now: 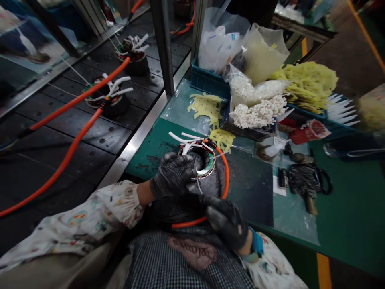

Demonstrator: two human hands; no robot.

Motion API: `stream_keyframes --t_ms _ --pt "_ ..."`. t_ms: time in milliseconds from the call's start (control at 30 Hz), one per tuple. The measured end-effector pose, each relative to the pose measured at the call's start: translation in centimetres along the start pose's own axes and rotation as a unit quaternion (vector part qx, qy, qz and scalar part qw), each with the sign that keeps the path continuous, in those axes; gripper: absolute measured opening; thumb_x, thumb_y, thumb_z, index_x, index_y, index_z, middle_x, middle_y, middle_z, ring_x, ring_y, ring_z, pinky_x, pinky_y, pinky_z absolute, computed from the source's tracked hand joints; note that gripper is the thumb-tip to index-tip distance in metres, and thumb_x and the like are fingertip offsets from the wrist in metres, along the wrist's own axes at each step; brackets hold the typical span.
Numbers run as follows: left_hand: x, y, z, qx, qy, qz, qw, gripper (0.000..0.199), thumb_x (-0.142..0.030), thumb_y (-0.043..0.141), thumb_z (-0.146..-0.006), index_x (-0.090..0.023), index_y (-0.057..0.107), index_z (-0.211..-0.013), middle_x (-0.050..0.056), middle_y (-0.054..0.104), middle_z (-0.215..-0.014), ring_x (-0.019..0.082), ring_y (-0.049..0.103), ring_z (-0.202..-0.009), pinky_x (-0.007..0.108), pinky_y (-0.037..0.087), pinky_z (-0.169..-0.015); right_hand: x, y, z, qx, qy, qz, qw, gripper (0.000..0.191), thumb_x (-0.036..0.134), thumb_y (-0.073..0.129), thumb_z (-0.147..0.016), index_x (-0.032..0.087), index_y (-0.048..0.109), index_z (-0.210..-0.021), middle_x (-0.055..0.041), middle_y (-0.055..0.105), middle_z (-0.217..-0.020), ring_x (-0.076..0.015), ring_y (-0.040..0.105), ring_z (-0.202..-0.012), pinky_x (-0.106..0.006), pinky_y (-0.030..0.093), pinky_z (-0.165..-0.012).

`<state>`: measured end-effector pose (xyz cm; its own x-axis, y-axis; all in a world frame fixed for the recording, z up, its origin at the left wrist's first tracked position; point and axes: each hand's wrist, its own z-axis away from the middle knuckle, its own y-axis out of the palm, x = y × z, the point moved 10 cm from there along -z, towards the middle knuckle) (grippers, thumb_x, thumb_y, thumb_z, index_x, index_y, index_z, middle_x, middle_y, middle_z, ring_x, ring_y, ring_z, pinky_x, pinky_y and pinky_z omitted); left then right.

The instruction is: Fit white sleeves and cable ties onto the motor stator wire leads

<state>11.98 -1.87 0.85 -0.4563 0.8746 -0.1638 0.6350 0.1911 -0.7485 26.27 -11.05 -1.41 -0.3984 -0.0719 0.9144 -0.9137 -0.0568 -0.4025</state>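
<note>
A ring-shaped motor stator (207,170) with copper and green windings lies on the green table. White sleeves (186,140) stick out at its far left, and a thick orange cable (226,172) leaves its right side and loops back toward my lap. My left hand (174,174), in a dark grey glove, is closed round the stator's near left rim. A short white cord (199,186) hangs from the near side of the ring. Lower right, my right hand (227,222), gloved too and slightly blurred, has curled fingers; what they hold is hidden. It is apart from the stator.
Two more stators (110,98) with orange cables stand on the black conveyor (75,140) to the left, beyond a metal edge. Yellow strips (207,106), white sleeve pieces (258,112) and blue bins (207,82) lie at the back. A black-wrapped tool (303,178) is at right.
</note>
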Motion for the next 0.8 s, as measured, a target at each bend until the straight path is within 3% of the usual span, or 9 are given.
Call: stream_keyframes --t_ms 100,200,267,367,467,600,700,800 --pt "-0.1 0.1 0.1 0.002 0.014 0.004 1.0 0.018 -0.044 0.065 -0.102 -0.032 0.077 -0.109 -0.004 0.087 -0.121 0.023 0.074 -0.116 0.042 0.031 -0.126 -0.3 -0.7 -2.4 -0.087 -0.042 0.107 0.99 0.025 0.051 0.072 -0.103 0.033 0.088 -0.108 -0.0092 0.088 -0.105 -0.0297 0.084 -0.099 -0.042 0.071 -0.084" --pt "-0.1 0.1 0.1 0.004 0.031 0.017 0.999 0.018 -0.039 0.069 -0.102 -0.035 0.077 -0.118 -0.007 0.087 -0.124 0.022 0.074 -0.12 0.042 0.029 -0.129 -0.3 -2.3 -4.3 -0.165 -0.044 0.187 0.967 0.034 0.05 0.08 -0.101 0.028 0.085 -0.126 -0.0127 0.087 -0.109 -0.0314 0.083 -0.098 -0.042 0.068 -0.085" --pt "0.0 -0.1 -0.1 0.003 0.039 0.028 0.999 0.016 -0.038 0.07 -0.102 -0.035 0.077 -0.116 -0.009 0.087 -0.123 0.021 0.075 -0.12 0.042 0.031 -0.128 0.3 -2.6 -5.6 -0.168 -0.048 0.258 0.95 0.042 0.052 0.079 -0.103 0.024 0.083 -0.133 -0.0134 0.087 -0.099 -0.0292 0.081 -0.082 -0.038 0.063 -0.074" --pt "0.2 -0.4 -0.2 -0.012 0.045 0.037 0.998 0.008 -0.036 0.069 -0.104 -0.033 0.077 -0.106 -0.009 0.089 -0.113 0.02 0.076 -0.119 0.043 0.034 -0.123 0.6 -1.8 -7.5 -0.113 -0.036 0.321 0.94 0.036 0.053 0.07 -0.108 0.023 0.087 -0.12 -0.0094 0.083 -0.079 -0.0226 0.073 -0.064 -0.031 0.052 -0.062" --pt "0.2 -0.5 -0.1 -0.02 0.049 0.043 0.998 0.013 -0.039 0.067 -0.108 -0.032 0.077 -0.104 -0.008 0.089 -0.106 0.02 0.078 -0.116 0.044 0.036 -0.119 0.4 -1.3 -8.7 -0.095 -0.035 0.271 0.957 0.025 0.045 0.071 -0.106 0.026 0.087 -0.11 -0.0075 0.085 -0.085 -0.0223 0.077 -0.074 -0.03 0.056 -0.07" --pt "0.3 0.2 0.3 0.011 0.048 0.034 0.998 0.015 -0.043 0.069 -0.107 -0.035 0.081 -0.111 -0.006 0.089 -0.115 0.021 0.077 -0.12 0.044 0.037 -0.12 -0.6 -2.8 -9.6 -0.116 -0.016 0.068 0.991 0.024 0.045 0.07 -0.104 0.027 0.086 -0.105 -0.0049 0.089 -0.099 -0.0226 0.082 -0.088 -0.036 0.067 -0.084" --pt "0.7 1.3 0.8 0.057 0.035 0.02 0.998 0.024 -0.044 0.075 -0.104 -0.041 0.081 -0.126 -0.007 0.087 -0.125 0.022 0.076 -0.125 0.044 0.035 -0.122 -0.6 -2.8 -10.1 -0.028 -0.006 -0.067 0.997 0.03 0.049 0.066 -0.109 0.029 0.088 -0.111 -0.0038 0.09 -0.11 -0.0229 0.084 -0.101 -0.04 0.069 -0.096" --pt "1.0 1.6 1.2 0.063 0.027 0.015 0.998 0.025 -0.048 0.074 -0.102 -0.043 0.081 -0.125 -0.006 0.088 -0.118 0.024 0.076 -0.122 0.045 0.033 -0.123 0.2 -2.2 -10.2 0.056 -0.018 -0.079 0.995 0.022 0.045 0.076 -0.103 0.028 0.089 -0.109 -0.0036 0.09 -0.11 -0.0226 0.085 -0.1 -0.041 0.07 -0.098"
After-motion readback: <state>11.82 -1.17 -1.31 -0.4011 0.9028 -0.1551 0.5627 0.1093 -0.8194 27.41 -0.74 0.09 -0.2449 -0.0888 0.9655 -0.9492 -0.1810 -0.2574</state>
